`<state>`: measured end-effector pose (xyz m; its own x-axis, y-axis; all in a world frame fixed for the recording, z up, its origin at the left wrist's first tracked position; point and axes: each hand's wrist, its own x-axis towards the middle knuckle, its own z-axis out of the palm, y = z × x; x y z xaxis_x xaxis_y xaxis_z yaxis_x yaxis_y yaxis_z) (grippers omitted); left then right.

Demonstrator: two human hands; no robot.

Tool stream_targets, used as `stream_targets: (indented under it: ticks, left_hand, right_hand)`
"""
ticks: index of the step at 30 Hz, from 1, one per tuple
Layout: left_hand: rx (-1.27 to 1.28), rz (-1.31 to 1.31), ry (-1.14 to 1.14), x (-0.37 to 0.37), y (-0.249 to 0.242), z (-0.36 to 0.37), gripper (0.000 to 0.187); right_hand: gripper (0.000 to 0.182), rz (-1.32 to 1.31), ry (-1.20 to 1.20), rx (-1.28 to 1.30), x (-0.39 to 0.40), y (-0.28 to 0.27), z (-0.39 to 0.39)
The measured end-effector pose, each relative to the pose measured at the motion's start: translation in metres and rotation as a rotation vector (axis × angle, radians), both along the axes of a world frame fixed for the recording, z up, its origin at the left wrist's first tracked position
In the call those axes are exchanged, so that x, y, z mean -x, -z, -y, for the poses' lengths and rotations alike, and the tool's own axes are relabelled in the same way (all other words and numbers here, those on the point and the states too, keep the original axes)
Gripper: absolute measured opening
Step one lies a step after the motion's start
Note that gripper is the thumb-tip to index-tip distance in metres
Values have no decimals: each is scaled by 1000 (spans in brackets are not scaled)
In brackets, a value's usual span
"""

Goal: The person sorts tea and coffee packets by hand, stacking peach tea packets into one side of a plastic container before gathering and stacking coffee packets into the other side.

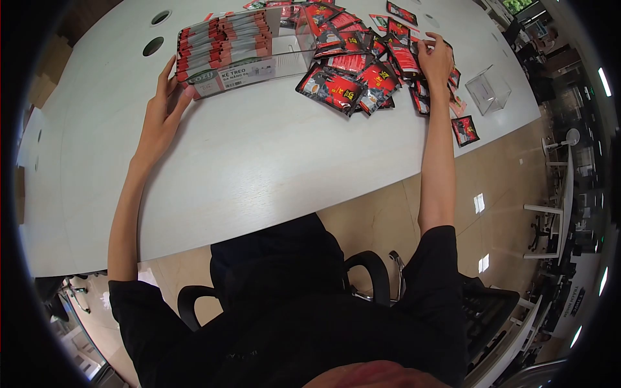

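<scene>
At twelve o'clock, the pile of red sachets (pixel 352 68) runs past the top edge, so we cannot count it. Our right hand (pixel 435 59) covers the sachets beneath it, and we cannot tell whether its fingers (pixel 424 40) pinch one. The label on the clear box (pixel 242 45) is too small to read in full. At ten o'clock, the desk (pixel 259 161) fades into the dark lens rim. Our left hand (pixel 162 116) hides the box's near corner.
</scene>
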<state>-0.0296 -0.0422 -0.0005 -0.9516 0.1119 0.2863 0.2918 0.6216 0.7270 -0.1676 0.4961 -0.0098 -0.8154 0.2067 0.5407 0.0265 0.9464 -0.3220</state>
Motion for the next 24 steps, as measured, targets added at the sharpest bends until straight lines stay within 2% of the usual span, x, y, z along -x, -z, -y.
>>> stream_targets:
  ticks: [1,4,8,10,11,13,15,17,18,19,21,22,24]
  left_hand:
    - [-6,4,3,0,0,0,66]
    - [2,18,15,1,-1,1,64]
    - [27,11,2,1,0,1,63]
    - [33,19,-6,1,1,2,63]
    - [40,15,-18,1,2,2,62]
    - [30,12,-16,2,2,2,62]
    - [28,12,-15,1,2,3,62]
    - [19,23,-19,1,2,3,61]
    - [20,25,-16,1,1,3,61]
    - [12,20,-5,1,1,3,60]
    - [-3,10,5,3,3,4,60]
    - [13,5,-1,4,5,6,59]
    - [31,1,-6,3,6,6,59]
  right_hand:
    - [49,-47,-13,-101,3,2,-1]
    - [49,82,58,-97,13,15,-4]
    - [42,96,12,-102,3,11,-15]
    - [34,-149,-164,38,-8,-5,-12]
    - [34,-147,-164,36,-18,-17,-8]
    - [28,108,-426,246,-47,-47,18]
    - [31,179,-528,294,-48,-44,24]
    - [33,396,-696,263,-60,-52,39]
    - [44,472,-719,222,-60,-51,37]
    - [44,474,-715,221,-59,-49,34]
    - [58,441,-768,328,-58,-47,27]
    - [69,470,-764,240,-59,-47,25]
    - [70,479,-814,303,-60,-45,25]
